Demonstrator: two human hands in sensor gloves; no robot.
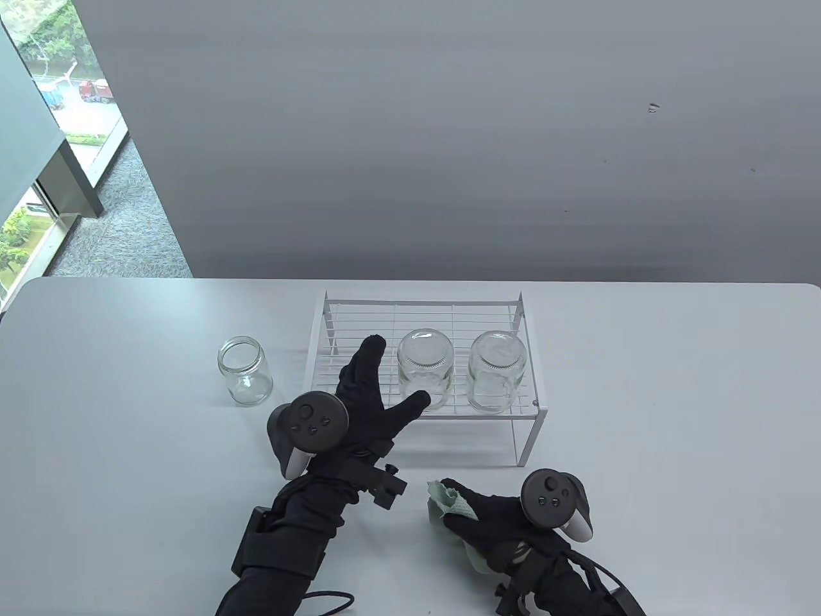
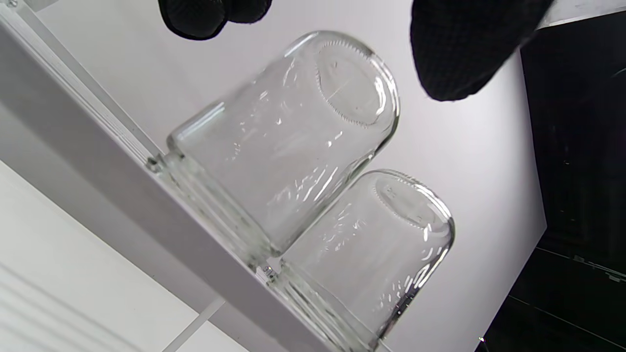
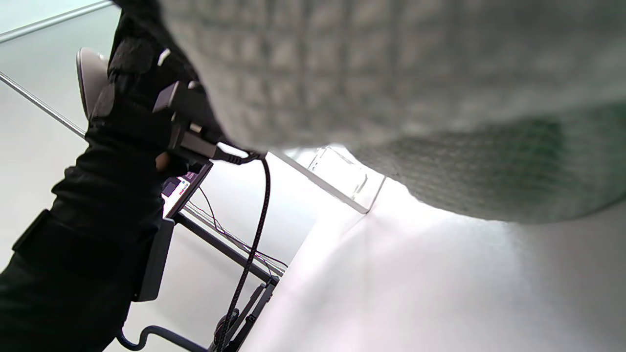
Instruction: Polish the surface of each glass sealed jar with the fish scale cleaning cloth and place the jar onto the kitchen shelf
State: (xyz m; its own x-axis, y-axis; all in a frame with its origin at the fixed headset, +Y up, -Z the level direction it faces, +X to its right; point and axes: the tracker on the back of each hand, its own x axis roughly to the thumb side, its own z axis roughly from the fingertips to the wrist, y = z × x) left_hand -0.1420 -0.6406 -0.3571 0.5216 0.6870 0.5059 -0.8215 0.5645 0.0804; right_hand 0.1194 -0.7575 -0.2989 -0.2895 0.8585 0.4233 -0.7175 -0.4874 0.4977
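Up on the white wire kitchen shelf (image 1: 523, 420), two glass jars stand mouth-down side by side, the middle jar (image 1: 424, 369) and the right-hand jar (image 1: 496, 371), and the left hand (image 1: 369, 404) hovers just in front of the middle one with fingers spread straight and apart, thumb tip close by its base, gripping nothing. Down near the table's front edge, the right hand (image 1: 497, 520) has its fingers curled round the pale green fish scale cleaning cloth (image 1: 444, 504), bunched against the tabletop. Off to the shelf's left, a third jar (image 1: 244, 371) stands upright on the table (image 1: 673, 449), mouth open, well apart from both hands.
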